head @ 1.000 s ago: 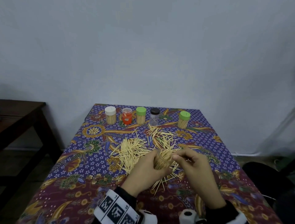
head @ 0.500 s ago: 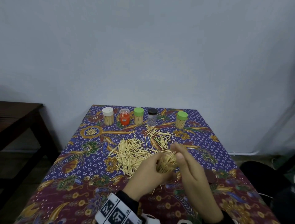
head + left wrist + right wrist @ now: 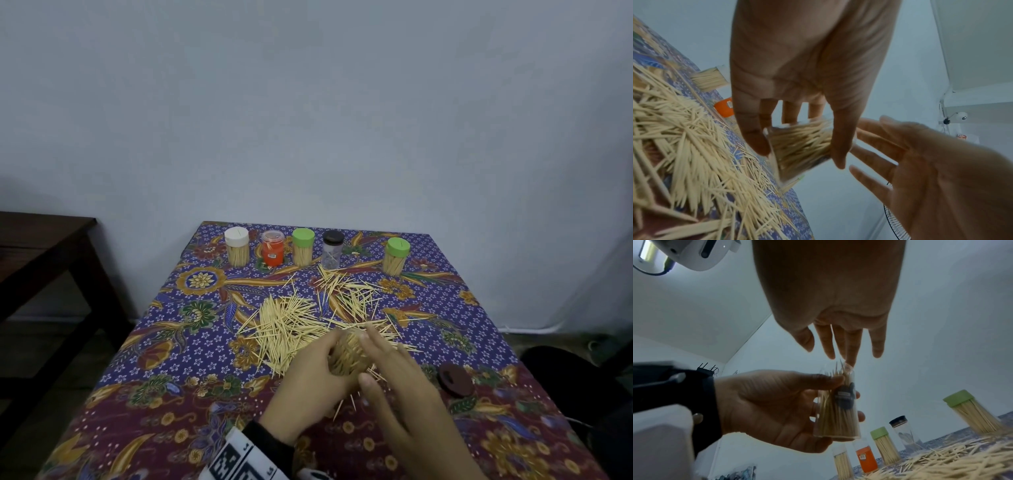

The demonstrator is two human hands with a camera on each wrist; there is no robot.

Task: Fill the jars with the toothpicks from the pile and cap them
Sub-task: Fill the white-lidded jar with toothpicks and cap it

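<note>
dark unreadable label [image 3: 844, 396] on clear jar [image 3: 836, 412], left hand [image 3: 764, 408] gripping

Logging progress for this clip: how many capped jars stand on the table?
5, all in the far row: white-capped jar, clear-lidded orange jar, green-capped jar, black-capped jar, second green-capped jar. The clear jar in the left hand is uncapped.

Pale wall [image 3: 308, 120], dark side table [image 3: 37, 246]
</note>
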